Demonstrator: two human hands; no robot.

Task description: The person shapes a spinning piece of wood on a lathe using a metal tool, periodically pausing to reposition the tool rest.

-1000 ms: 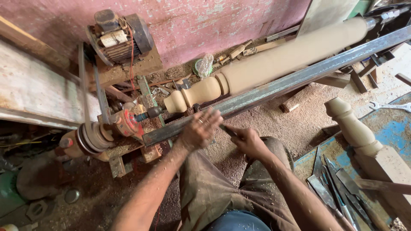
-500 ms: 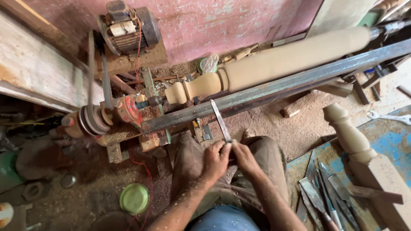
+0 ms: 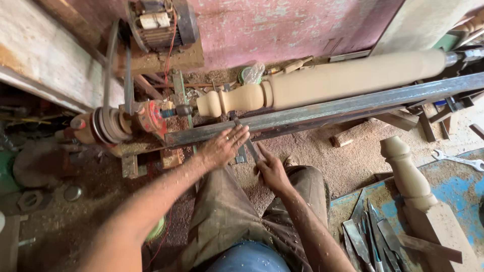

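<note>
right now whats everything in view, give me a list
pale turned wooden spindle: one, beige, on the lathe, partly shaped at its left end
grey steel lathe rail: one, below the spindle
electric motor: one, top left
finished wooden baluster: one, beige, right floor
steel chisels: several, grey, bottom right
silver spanner: one, far right
long steel chisel: one, held across the rail
left hand: on the chisel at the rail
right hand: grips the chisel handle
</note>
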